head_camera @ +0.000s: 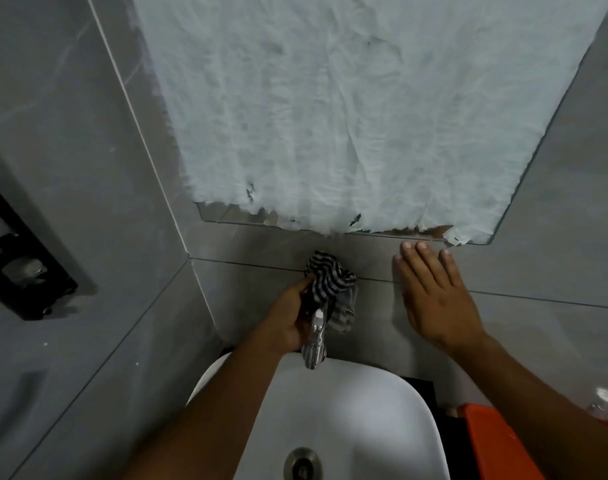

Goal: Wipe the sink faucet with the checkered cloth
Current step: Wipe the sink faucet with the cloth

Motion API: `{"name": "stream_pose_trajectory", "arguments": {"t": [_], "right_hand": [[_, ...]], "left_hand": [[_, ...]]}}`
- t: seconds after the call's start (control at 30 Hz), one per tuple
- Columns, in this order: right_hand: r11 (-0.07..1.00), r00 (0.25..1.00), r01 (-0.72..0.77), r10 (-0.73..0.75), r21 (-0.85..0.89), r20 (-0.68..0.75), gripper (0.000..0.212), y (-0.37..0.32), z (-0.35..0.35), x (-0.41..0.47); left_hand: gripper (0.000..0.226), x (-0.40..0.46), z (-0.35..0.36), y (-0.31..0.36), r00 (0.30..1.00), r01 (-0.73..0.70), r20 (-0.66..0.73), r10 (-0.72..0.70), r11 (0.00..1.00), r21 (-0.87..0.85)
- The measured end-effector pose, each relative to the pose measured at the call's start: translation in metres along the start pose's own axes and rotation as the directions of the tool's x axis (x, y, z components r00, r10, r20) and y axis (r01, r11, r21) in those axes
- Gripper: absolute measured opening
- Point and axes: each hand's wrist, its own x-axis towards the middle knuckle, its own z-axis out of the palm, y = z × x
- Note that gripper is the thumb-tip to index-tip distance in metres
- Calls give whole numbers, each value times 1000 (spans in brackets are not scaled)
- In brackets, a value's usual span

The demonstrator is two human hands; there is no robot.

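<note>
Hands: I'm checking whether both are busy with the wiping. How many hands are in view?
2. The left hand grips the checkered cloth against the faucet above the sink. The right hand rests flat on the wall tile, holding nothing.

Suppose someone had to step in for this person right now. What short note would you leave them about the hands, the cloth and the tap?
Left hand: grip closed on the checkered cloth, pressed against the faucet above the white sink.
Right hand: open, flat on the grey wall tile, holding nothing.
Done: cloth is on the faucet; how much has been wiped cannot be told.
Left: probably rub the cloth over the rest of the faucet, spout included.
</note>
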Motion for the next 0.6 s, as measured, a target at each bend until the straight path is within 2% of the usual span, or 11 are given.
{"name": "stream_pose_trajectory", "arguments": {"t": [0.07,0.13,0.2,0.27,0.33,0.37,0.43,0.5,0.53,0.57,0.6], "right_hand": [[996,998,44,-46,-71,-35,62,8,16,-3],[990,993,59,-71,-127,-96,64,12,30,-4],[985,985,55,-80,-163,-151,67,14,43,-3],[986,978,33,-65,-163,-198,70,13,51,-1],[988,971,24,-59,-150,-233,71,12,55,0],[989,969,25,-60,-145,-241,72,12,57,1],[990,967,25,-60,-141,-248,73,12,59,1],[990,968,17,-51,-138,-246,73,13,59,2],[990,969,13,-46,-137,-243,72,13,59,3],[990,969,11,-44,-137,-243,71,12,58,3],[991,969,12,-45,-136,-242,70,12,57,3]], "left_hand": [[51,7,1,-7,998,-43,-49,45,998,40],[49,8,12,-1,957,-118,-202,211,911,395],[50,9,25,7,852,-46,-194,487,439,897],[45,12,43,6,850,170,-129,511,-35,985],[51,20,59,-3,878,309,-184,442,-230,923],[51,23,62,-4,882,304,-179,436,-235,923],[38,26,54,5,870,151,-116,479,-36,988],[33,24,32,24,916,-39,-140,375,432,901],[37,22,22,29,965,-58,-150,214,735,676],[42,22,9,28,998,16,-60,6,935,354],[44,18,0,23,992,114,31,-119,984,135]]}}
